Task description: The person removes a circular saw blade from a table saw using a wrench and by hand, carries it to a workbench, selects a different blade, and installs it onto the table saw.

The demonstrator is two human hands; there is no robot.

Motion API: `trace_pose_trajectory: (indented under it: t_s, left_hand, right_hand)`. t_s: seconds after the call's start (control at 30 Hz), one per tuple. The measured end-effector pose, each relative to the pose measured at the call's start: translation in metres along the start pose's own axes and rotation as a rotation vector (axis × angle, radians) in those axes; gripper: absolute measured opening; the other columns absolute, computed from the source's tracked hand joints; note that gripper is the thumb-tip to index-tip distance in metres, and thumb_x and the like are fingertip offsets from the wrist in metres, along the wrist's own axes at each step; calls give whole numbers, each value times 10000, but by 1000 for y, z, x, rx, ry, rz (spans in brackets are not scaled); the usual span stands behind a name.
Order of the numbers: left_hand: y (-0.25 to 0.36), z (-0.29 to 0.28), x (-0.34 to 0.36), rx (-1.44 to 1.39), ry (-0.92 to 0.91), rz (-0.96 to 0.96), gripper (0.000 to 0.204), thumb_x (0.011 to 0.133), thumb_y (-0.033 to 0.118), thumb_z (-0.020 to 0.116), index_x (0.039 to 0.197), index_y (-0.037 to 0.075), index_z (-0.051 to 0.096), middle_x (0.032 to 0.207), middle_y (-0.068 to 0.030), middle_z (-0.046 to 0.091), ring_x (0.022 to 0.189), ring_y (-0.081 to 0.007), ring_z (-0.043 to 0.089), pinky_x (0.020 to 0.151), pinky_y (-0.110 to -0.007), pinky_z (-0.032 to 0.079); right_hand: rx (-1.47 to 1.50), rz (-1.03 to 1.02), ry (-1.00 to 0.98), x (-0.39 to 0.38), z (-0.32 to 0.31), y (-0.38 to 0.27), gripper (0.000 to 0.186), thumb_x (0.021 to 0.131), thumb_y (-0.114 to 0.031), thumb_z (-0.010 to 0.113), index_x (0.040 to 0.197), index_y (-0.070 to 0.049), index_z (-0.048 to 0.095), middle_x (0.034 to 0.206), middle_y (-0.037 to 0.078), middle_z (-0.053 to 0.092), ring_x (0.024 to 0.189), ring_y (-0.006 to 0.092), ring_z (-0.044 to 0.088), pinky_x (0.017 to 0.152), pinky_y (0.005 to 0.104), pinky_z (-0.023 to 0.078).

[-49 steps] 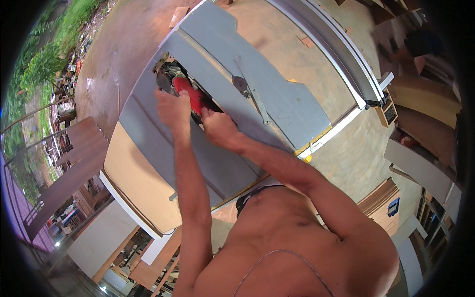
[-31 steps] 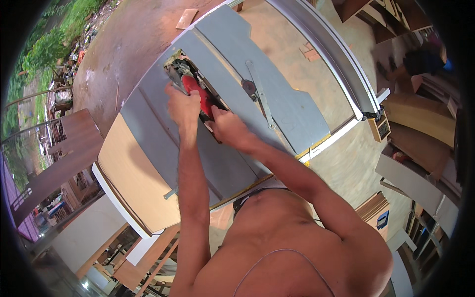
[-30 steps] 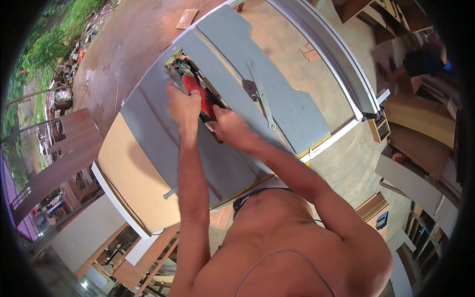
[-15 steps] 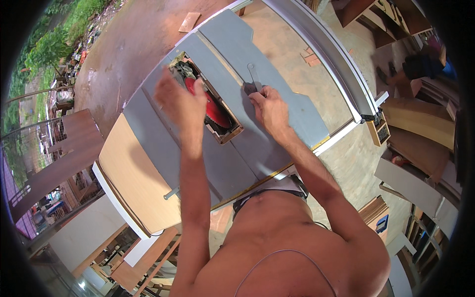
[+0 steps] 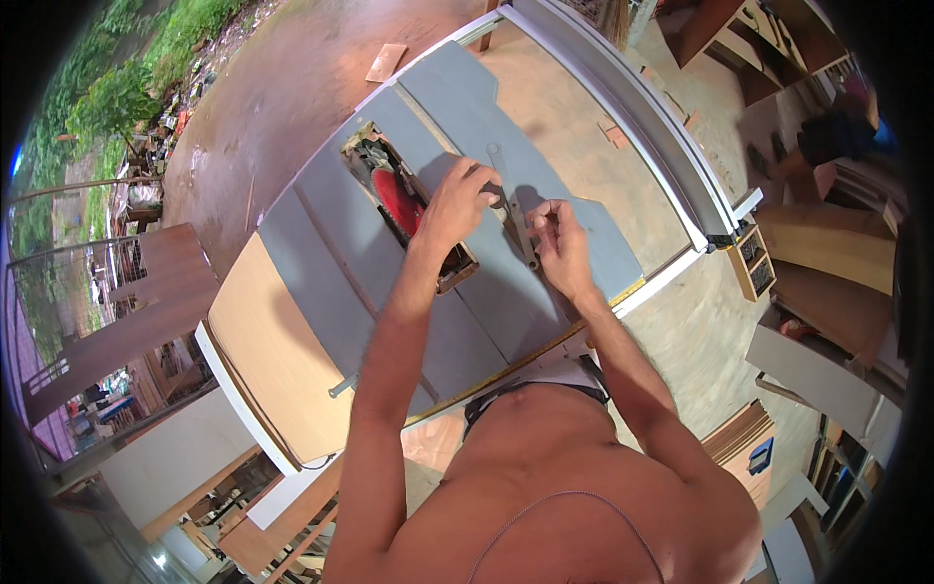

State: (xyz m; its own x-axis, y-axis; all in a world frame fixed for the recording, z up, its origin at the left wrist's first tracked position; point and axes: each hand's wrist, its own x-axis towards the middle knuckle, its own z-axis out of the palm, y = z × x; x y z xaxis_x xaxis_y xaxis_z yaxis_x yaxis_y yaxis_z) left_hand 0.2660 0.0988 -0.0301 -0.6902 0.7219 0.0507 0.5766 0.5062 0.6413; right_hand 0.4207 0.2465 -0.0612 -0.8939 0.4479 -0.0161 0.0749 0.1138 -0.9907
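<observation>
Two bent hands at the wrench beside the saw blade

Clock directions are taken from the left hand, with twelve toward the top of the view.

The left hand [image 5: 457, 202] reaches over the lower right side of the slot in the grey saw table [image 5: 326, 209]. It is partly closed, fingers bent, with the fingertips at a dark round piece [image 5: 495, 196] at three o'clock; whether they grip it cannot be told.

The right hand [image 5: 560, 241] is at four o'clock, over the same table. Its fingers are curled, the thumb close to the fingertips; it is unclear whether anything small is pinched between them.

The long flat wrench [image 5: 526, 249] lies on the table, running from a ring end at one o'clock to an end at four, just beside the right hand. The fingers hide part of it.

The red saw blade [image 5: 391, 198] sits in the open slot at nine o'clock, its lower part covered by the left hand and wrist. A pale wooden panel [image 5: 277, 341] adjoins the table at eight, a white rail [image 5: 632, 125] curves past at two, and a small divided box [image 5: 751, 261] is farther off, between three and four.
</observation>
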Motion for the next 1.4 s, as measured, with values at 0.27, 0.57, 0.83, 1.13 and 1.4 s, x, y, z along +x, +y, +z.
trace_pose_trajectory:
  t_s: [0.27, 0.57, 0.83, 1.13, 1.4]
  left_hand:
    - [6, -45, 11, 34, -179, 107, 151, 908, 56, 702, 1030, 32, 618, 913, -147, 677, 885, -355, 677, 786, -438, 521]
    - [-34, -103, 10, 445, -582, -79, 206, 885, 38, 660, 1054, 86, 768, 940, -160, 756, 794, -338, 725, 735, -417, 573]
    - [-75, -64, 6, 865, -670, -46, 138, 876, 69, 682, 950, 93, 796, 1029, -169, 753, 938, -363, 743, 827, -465, 611]
    - [-100, -42, 8, 842, -755, -20, 97, 848, 81, 709, 908, 45, 776, 988, -201, 749, 938, -364, 746, 819, -470, 615]
    - [-105, -36, 9, 969, -1065, -24, 250, 895, 210, 600, 1025, 114, 791, 1149, -135, 759, 1081, -313, 726, 908, -501, 567]
  right_hand:
    - [82, 122, -46, 0, -11, -16, 153, 1072, -140, 561, 1165, -19, 564, 905, 63, 696, 731, 109, 670, 616, 265, 521]
    - [161, 207, -55, -8, -7, -6, 240, 1064, -167, 574, 1195, 9, 671, 871, 49, 696, 705, 110, 661, 628, 279, 533]
    - [236, 252, -10, -18, -11, -1, 242, 1060, -191, 596, 1171, 3, 689, 817, 59, 692, 687, 111, 671, 583, 278, 538]
    - [221, 232, -27, -17, -14, 3, 220, 1049, -161, 594, 1160, 2, 691, 811, 69, 699, 669, 115, 677, 582, 288, 537]
    - [213, 245, -71, -15, -16, -2, 218, 1041, -162, 601, 1149, 3, 693, 820, 74, 695, 681, 121, 692, 590, 293, 550]
